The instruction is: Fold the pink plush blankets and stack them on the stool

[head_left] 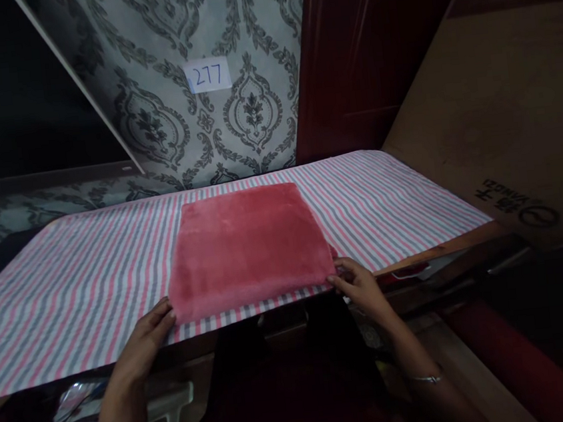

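A pink plush cloth (250, 248), flat and roughly rectangular, lies near the front edge of the table. It may be a folded towel or a cover; its exact kind is unclear. At its near left corner, my left hand (149, 332) has thumb and fingers closed on the edge. My right hand (357, 287) pinches the near right corner between thumb and fingers. A small flap of the same pink stuff shows just above the right fingers. Beneath the cloth is a striped tablecloth (102, 277) in pink, grey and white.
A dark screen (22, 90) stands at the back left before the patterned wall (152, 130). A paper marked 277 (207, 75) is on that wall. A large cardboard box (511, 99) rises along the right side. Below the table edge is a pale plastic frame (174, 410).
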